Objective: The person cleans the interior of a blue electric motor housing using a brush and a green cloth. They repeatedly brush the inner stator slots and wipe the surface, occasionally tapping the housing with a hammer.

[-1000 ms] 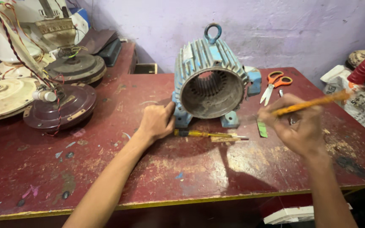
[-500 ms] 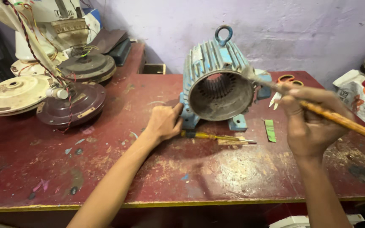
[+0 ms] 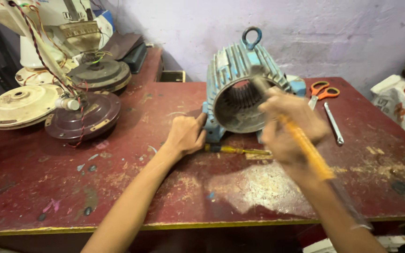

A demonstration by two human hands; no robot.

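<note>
Bare red table (image 3: 118,187) lies open near and left of the blue motor housing (image 3: 240,89), while fan motors (image 3: 83,115) crowd the far left and scissors (image 3: 322,91) the far right.

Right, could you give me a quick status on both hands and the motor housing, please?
Left hand braces motor housing at its foot. Right hand grips orange-handled tool, tip at opening. Screwdriver lies in front.
</note>
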